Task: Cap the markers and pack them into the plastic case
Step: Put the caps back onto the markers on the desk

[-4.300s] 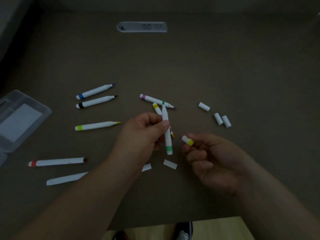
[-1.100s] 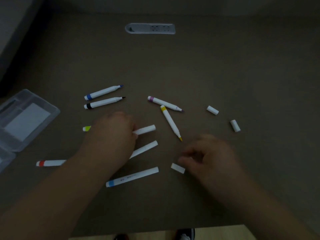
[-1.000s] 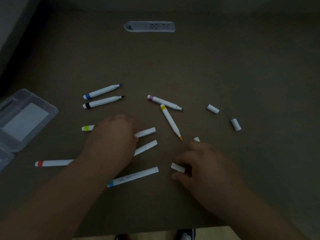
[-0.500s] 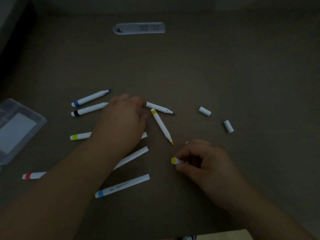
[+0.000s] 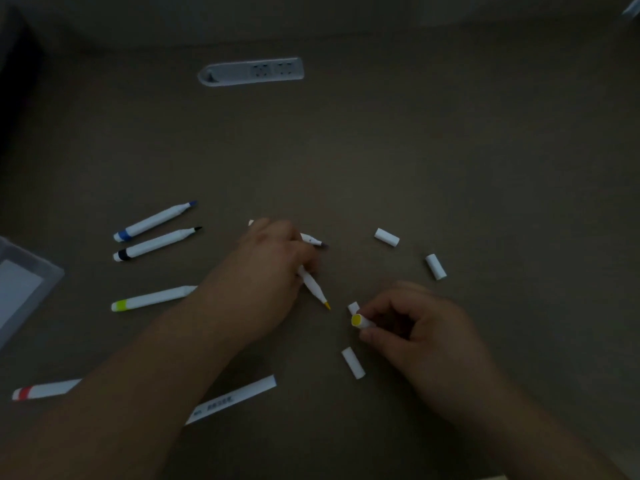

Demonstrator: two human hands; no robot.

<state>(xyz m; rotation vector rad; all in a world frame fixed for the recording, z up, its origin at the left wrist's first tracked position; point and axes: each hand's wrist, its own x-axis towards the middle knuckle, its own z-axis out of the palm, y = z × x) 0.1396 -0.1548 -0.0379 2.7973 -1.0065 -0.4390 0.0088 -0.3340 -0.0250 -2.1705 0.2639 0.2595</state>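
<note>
My left hand (image 5: 266,271) is closed over the uncapped yellow marker (image 5: 316,289), whose tip points down-right on the table. My right hand (image 5: 415,334) pinches a white cap with a yellow end (image 5: 359,321), close to that tip. The purple marker (image 5: 313,240) lies partly under my left hand. Uncapped blue (image 5: 152,221), black (image 5: 156,244) and lime (image 5: 152,298) markers lie at the left. A red-banded marker (image 5: 45,389) and a capped one (image 5: 235,398) lie near my forearm. Loose caps (image 5: 387,237), (image 5: 435,266), (image 5: 353,362) sit on the table. The clear plastic case (image 5: 24,285) is at the left edge.
A grey power strip (image 5: 251,71) is set into the brown table (image 5: 415,150) at the back. Another small white cap (image 5: 353,307) lies just beside my right thumb. The table's near edge runs along the bottom of the view.
My left hand moved right from the capped markers and closed on the yellow marker. My right hand picked up the yellow-ended cap and holds it near the marker's tip.
</note>
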